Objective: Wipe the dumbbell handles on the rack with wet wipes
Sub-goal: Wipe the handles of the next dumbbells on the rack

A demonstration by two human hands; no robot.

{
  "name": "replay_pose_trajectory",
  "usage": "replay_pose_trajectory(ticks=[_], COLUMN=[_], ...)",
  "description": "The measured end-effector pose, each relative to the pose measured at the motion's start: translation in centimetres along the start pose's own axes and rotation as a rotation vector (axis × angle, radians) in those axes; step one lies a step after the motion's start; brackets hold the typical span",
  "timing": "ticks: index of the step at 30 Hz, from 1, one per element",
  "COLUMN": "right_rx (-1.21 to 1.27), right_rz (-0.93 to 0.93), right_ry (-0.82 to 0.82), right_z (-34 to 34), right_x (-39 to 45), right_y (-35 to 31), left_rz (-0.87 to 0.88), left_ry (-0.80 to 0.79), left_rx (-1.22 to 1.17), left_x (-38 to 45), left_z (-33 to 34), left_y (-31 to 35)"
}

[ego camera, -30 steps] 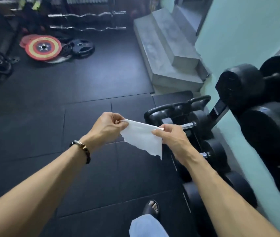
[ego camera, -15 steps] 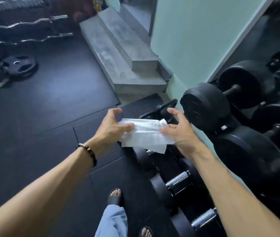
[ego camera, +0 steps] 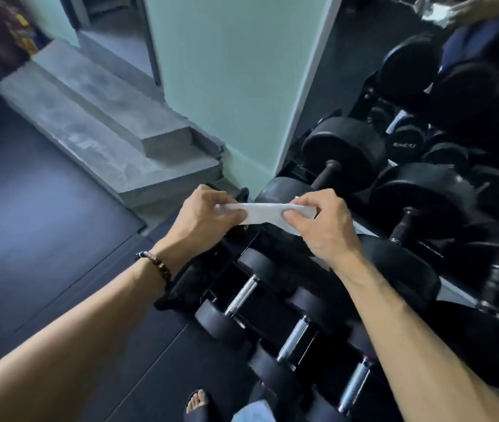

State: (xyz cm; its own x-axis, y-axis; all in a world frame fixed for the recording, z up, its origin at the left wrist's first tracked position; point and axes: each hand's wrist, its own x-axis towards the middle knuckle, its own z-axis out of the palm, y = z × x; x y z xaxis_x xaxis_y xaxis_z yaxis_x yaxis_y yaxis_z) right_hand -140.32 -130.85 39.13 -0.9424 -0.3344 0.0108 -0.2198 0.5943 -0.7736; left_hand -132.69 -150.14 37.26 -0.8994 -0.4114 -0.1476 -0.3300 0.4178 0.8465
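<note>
A white wet wipe (ego camera: 265, 212), folded into a narrow strip, stretches between both my hands above the rack. My left hand (ego camera: 204, 216) pinches its left end and my right hand (ego camera: 322, 226) pinches its right end. Below them the black dumbbell rack (ego camera: 269, 303) holds small dumbbells with chrome handles (ego camera: 242, 295), (ego camera: 294, 338), (ego camera: 353, 388). Large black dumbbells with dark handles (ego camera: 326, 173) lie on the upper tier to the right. The wipe touches no dumbbell.
Grey concrete steps (ego camera: 114, 126) rise at the left beside a pale green wall (ego camera: 236, 71). Black rubber floor (ego camera: 44, 223) spreads to the left. My sandalled foot (ego camera: 198, 405) stands close to the rack. Another person's hand (ego camera: 467, 9) shows at the top right.
The view has swung right, toward the rack. My hands have folded the spread wipe into a narrow strip and now hold it over the dumbbells.
</note>
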Motion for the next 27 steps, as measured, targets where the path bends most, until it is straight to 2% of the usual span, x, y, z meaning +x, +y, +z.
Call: replay_pose_trajectory(ticks=[3, 6, 8, 11, 13, 16, 19, 21, 23, 27], right_rx=[-0.017, 0.016, 0.059, 0.002, -0.034, 0.057, 0.274, 0.463, 0.527, 0.408], right_rz=[0.019, -0.033, -0.136, -0.325, -0.392, -0.301, -0.098, 0.074, 0.151, 0.274], right_ry=[0.184, 0.32, 0.253, 0.146, 0.075, -0.076, 0.031, -0.017, -0.081, 0.093], right_z=[-1.6, -2.3, -2.3, -2.5, -3.2, -4.5, -5.3, -5.7, -5.7, -5.5], right_x=[1.5, 2.4, 2.7, 3.5, 4.2, 4.5, 5.5, 6.6, 7.4, 8.8], right_y=[1.1, 1.8, 2.5, 4.4, 5.7, 6.4, 6.8, 7.2, 8.1, 9.5], left_rz=[0.09, 0.074, -0.068, -0.347, -0.368, -0.269, -0.247, -0.219, -0.177, 0.065], left_ry=[0.001, -0.047, -0.116, -0.234, -0.243, -0.178, -0.128, -0.171, -0.193, -0.02], left_rx=[0.066, 0.045, -0.179, -0.657, -0.784, -0.634, -0.578, -0.556, -0.46, 0.215], left_x=[1.2, 1.7, 2.2, 3.0, 3.8, 4.5, 5.5, 6.1, 6.8, 8.6], left_z=[2.1, 4.8, 6.7, 8.2, 8.8, 9.9, 10.8, 11.2, 11.7, 12.4], left_y=[2.4, 4.2, 5.4, 7.6, 8.4, 9.0, 9.2, 9.4, 9.4, 8.2])
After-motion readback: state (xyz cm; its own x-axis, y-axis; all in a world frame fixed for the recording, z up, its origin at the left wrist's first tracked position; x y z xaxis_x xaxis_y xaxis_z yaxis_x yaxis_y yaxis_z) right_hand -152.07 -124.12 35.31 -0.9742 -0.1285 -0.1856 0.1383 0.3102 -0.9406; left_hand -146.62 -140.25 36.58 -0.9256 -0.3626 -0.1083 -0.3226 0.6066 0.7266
